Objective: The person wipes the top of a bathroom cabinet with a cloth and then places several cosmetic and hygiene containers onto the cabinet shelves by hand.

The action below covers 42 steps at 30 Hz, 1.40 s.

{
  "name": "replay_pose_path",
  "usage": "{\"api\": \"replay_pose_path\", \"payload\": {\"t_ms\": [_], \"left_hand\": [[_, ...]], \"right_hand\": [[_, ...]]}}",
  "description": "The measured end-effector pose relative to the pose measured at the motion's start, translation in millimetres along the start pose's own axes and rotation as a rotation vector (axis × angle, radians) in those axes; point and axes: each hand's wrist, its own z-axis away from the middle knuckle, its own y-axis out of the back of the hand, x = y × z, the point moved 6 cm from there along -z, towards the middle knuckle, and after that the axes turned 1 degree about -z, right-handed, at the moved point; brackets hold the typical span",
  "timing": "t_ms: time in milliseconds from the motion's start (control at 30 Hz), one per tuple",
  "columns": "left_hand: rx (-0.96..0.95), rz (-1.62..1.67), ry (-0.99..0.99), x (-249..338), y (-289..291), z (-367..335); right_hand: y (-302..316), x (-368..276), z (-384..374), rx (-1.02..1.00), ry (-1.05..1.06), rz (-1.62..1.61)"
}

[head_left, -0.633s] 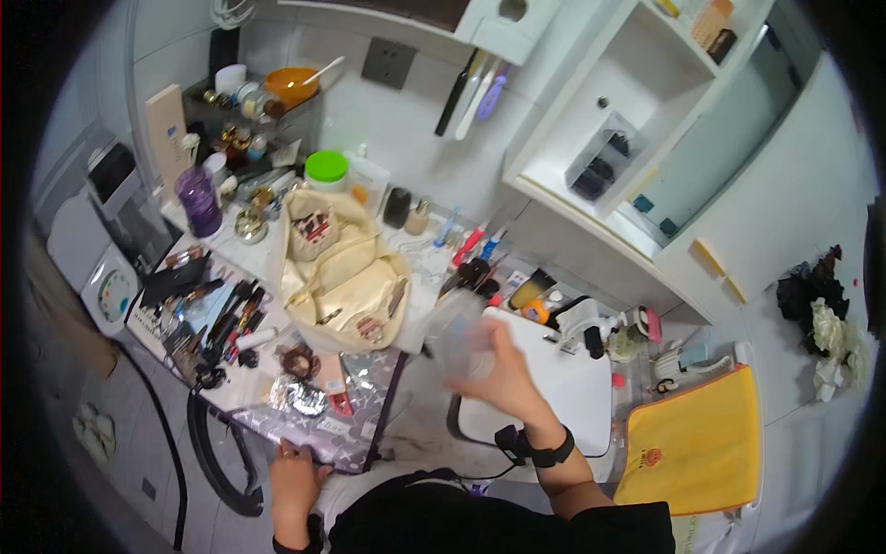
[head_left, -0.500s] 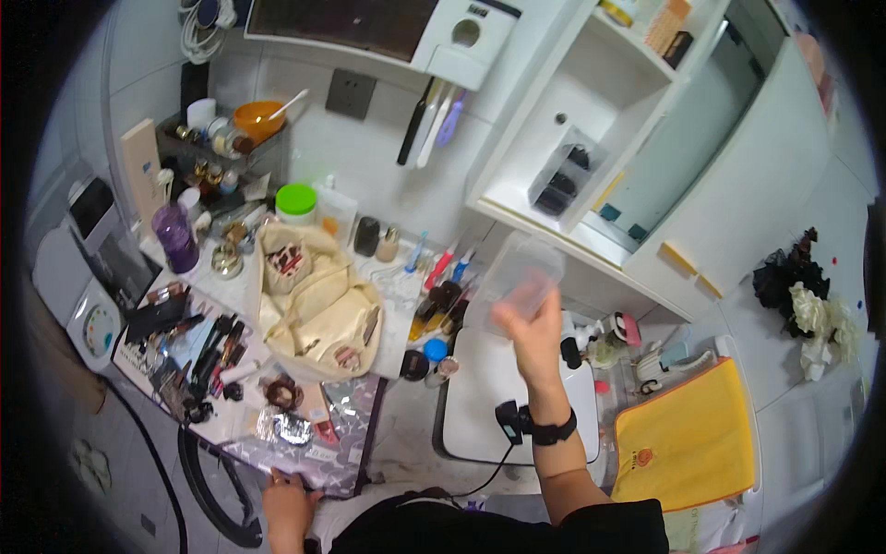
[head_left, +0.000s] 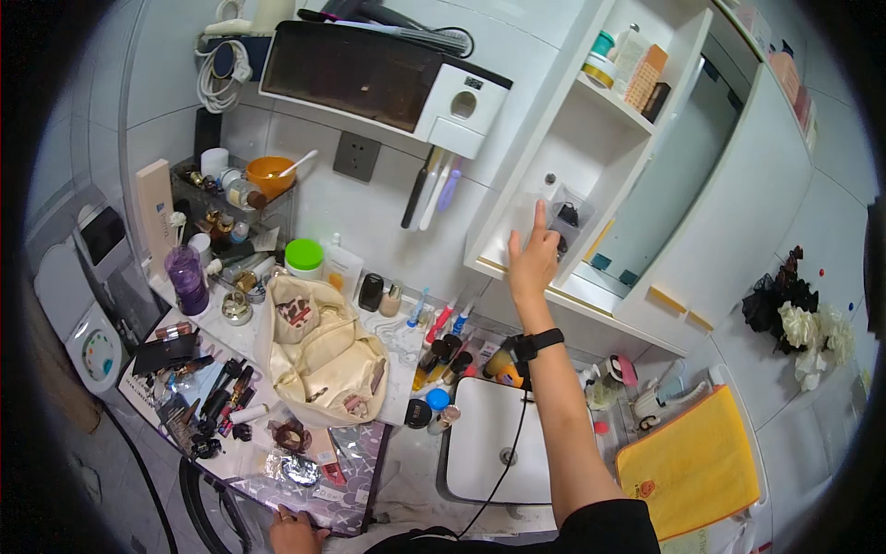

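My right hand [head_left: 533,263] is raised to the lower shelf of the white wall cabinet [head_left: 489,226], thumb and index finger stretched apart. Right beside its fingers stands a clear plastic box [head_left: 569,217] with black items inside; whether the hand touches it I cannot tell. No other clear container shows plainly by the hand. At the lower edge, my left hand [head_left: 295,533] lies with fingers out on the near edge of a grey patterned board [head_left: 360,480]. On that board are a crumpled clear packet [head_left: 293,468] and a brown hair tie [head_left: 291,436].
A cream cosmetic bag [head_left: 323,369] gapes open on the counter, beside scattered makeup [head_left: 217,402]. Bottles and tubes line the rim of the white sink [head_left: 475,434]. A yellow towel [head_left: 688,466] hangs at right. A cable runs from my right wrist across the sink.
My right hand has risen from above the sink to the cabinet shelf. The clear container it held is no longer plainly seen. The view has tilted upward; the left hand stays put.
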Motion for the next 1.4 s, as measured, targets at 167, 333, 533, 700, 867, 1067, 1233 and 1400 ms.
{"api": "replay_pose_path", "payload": {"t_ms": [167, 333, 533, 700, 867, 1067, 1233, 1400], "left_hand": [[0.096, 0.053, 0.034, -13, -32, 0], [0.114, 0.082, 0.036, -3, -19, -12], [0.088, -0.003, 0.079, -5, -25, -6], [0.138, 0.045, 0.057, -6, -20, -3], [0.072, 0.009, 0.059, -6, -17, -3], [0.03, 0.099, 0.143, -12, 3, -20], [0.324, 0.117, 0.084, -17, 32, -53], [0.547, 0.127, 0.023, -20, 37, -78]], "right_hand": [[-26, 31, -2, -0.058, 0.079, 0.334], [-40, 50, -9, -0.275, 0.163, 0.361], [-61, 61, -12, -0.29, 0.181, 0.46], [-32, 38, -2, -0.349, 0.162, 0.334], [27, -14, 47, -0.406, 0.093, -0.054], [90, -66, 197, -0.89, 0.105, -0.494], [105, -89, 291, -1.256, 0.016, -0.686], [119, -113, 309, -1.298, 0.147, -0.777]]}}
